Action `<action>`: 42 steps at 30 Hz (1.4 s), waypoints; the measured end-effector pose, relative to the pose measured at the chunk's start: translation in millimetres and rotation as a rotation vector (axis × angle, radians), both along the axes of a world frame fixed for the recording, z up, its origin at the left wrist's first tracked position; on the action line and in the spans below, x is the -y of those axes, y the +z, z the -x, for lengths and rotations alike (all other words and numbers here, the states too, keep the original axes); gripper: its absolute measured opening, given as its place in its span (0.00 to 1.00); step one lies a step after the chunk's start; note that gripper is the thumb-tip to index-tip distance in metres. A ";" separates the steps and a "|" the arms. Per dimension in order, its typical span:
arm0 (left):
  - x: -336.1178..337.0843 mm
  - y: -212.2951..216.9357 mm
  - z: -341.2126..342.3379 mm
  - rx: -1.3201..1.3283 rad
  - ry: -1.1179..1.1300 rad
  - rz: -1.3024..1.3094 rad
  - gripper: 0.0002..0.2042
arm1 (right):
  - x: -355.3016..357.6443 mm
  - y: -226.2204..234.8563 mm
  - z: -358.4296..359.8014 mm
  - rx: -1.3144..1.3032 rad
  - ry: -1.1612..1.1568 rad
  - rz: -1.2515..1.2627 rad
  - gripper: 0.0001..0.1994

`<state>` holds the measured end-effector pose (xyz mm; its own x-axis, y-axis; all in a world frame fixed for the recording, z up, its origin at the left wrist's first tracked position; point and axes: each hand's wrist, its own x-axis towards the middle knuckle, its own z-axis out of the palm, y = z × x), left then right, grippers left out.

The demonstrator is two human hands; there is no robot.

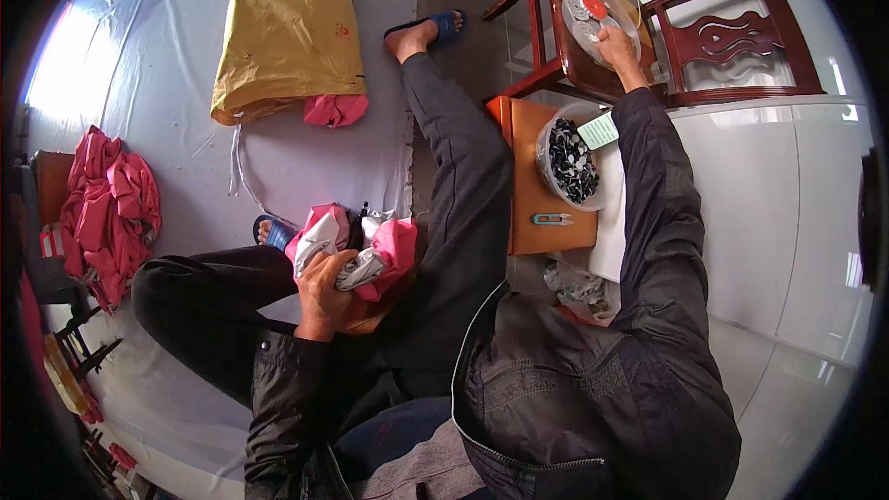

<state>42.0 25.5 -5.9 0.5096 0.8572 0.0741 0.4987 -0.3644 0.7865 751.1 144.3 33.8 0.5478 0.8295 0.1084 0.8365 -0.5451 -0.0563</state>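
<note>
My left hand (324,289) is closed round a bunched pink and silver cloth (394,255), resting over my lap between my legs. A dark piece shows among its folds, too small to make out. Far off to the right, my right hand (619,48) reaches into a round clear plastic tub (630,17) on a wooden chair (593,74). Its fingers are drawn together at the tub's near side, and whatever they hold is hidden. Inside the tub lie a red round piece (594,6) and pale, roundish pieces.
Near my right arm, an orange-brown box (523,185) carries a tub of black and white small parts (567,157), a pale green card (598,131) and blue thread snips (553,219). A yellow sack (287,37) lies ahead; a pink fabric heap (109,213) sits left.
</note>
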 end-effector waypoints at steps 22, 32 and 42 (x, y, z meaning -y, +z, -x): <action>-0.4 0.0 0.5 -0.005 0.001 0.025 0.20 | 13.1 17.2 15.4 0.015 0.037 -0.165 0.16; -1.0 -2.3 0.3 -0.006 -0.011 0.029 0.20 | 14.8 25.1 25.4 0.091 0.005 -0.155 0.14; -2.3 -6.3 1.5 0.013 -0.032 0.005 0.22 | 13.6 22.8 9.5 0.176 -0.021 -0.221 0.13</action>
